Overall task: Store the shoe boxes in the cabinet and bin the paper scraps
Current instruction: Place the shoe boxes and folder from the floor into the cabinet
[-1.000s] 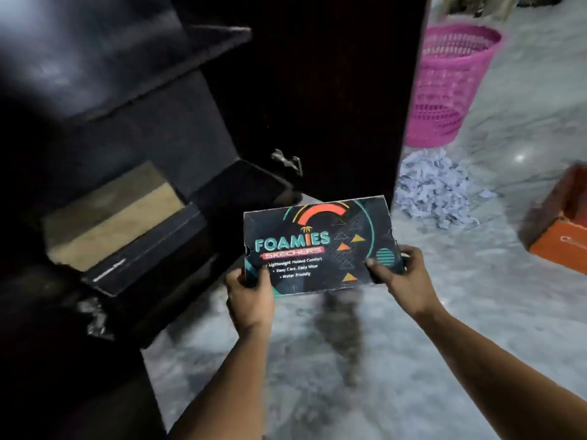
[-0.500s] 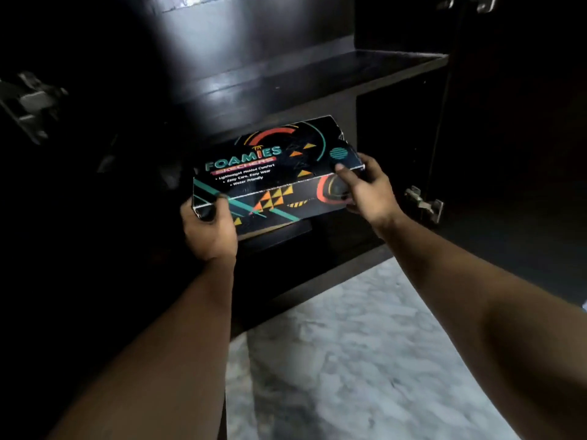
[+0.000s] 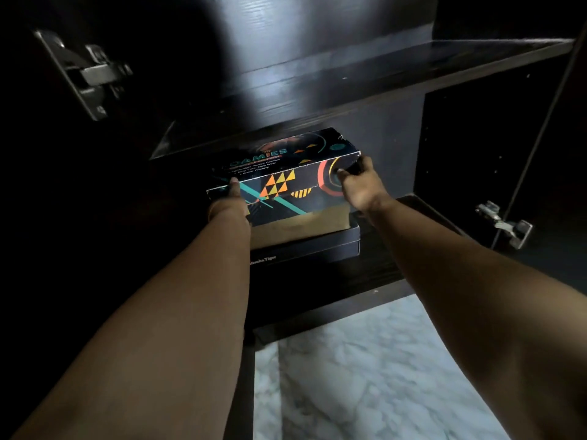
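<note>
A black shoe box with teal and orange Foamies print (image 3: 286, 182) is partly inside the dark cabinet (image 3: 349, 77), under its shelf. It rests on or just above a second box, tan with a black lid edge (image 3: 301, 242), lying on the cabinet floor. My left hand (image 3: 228, 201) grips the printed box's left front corner, thumb on top. My right hand (image 3: 359, 182) grips its right end. No paper scraps are in view.
The cabinet's doors stand open, with metal hinges at the upper left (image 3: 92, 74) and lower right (image 3: 505, 223). A dark shelf (image 3: 413, 61) runs above the boxes. Grey marble floor (image 3: 365, 376) shows below the cabinet's front edge.
Both hands have carried the printed box from over the floor up and forward into the lower cabinet space, onto the tan box. The bin and scraps have left the view.
</note>
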A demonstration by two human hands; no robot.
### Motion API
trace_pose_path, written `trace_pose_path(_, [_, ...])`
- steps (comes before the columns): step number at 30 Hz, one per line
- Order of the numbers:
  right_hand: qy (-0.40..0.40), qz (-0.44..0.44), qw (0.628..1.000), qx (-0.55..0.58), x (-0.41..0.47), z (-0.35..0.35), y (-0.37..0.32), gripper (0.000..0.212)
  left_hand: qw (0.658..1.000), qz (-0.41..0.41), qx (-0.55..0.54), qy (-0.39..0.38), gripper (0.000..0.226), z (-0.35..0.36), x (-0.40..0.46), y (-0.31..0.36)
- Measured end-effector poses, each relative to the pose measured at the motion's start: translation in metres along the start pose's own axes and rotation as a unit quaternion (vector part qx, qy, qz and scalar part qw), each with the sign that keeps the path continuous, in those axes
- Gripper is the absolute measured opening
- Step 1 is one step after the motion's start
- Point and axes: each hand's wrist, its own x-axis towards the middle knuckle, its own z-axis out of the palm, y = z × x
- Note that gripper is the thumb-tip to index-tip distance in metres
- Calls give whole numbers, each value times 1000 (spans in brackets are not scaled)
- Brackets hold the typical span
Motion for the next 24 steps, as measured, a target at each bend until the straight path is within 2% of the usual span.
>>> trace_pose_path(2, [-31,9,999,-13,6,4,-4,76,997,-16,-7,-70,58,2,-6,5])
trace_pose_path(4, [-50,16,999,-1,8,5,-4,94,996,-13,-15,-86,66,4,-8,-4])
trace_pose_path(6, [-55,21,998,18,1,3,4,98,998,19,37,-39,73,7,-7,-24])
trace_pose_path(8, [-41,28,999,19,-17,-1,22,98,996,69,46,19,62,6,-7,-48])
trace_pose_path(9, [-28,36,999,21,-29,-6,32,97,995,85,56,16,56,5,-10,-61])
trace_pose_path(10, [-13,44,999,26,-41,-11,50,93,993,84,84,-11,55,5,-12,-77])
trace_pose_path(12, [4,77,997,13,-68,-25,91,87,979,26,164,-114,62,9,-25,-113])
trace_pose_path(15, [12,157,987,-30,-125,-67,144,79,927,-48,272,-254,61,22,-74,-160])
trace_pose_path(16, [11,185,980,-66,-149,-87,152,73,904,-46,304,-297,61,29,-96,-174])
trace_pose_path(19, [32,271,951,-146,-224,-157,166,69,830,38,394,-394,41,49,-169,-205])
trace_pose_path(21, [69,306,935,-166,-270,-210,174,70,756,107,444,-468,26,59,-221,-220])
trace_pose_path(22, [94,317,928,-173,-291,-238,176,70,720,138,456,-504,23,63,-249,-226])
trace_pose_path(24, [149,342,910,-180,-338,-296,177,69,670,177,456,-559,19,73,-310,-240])
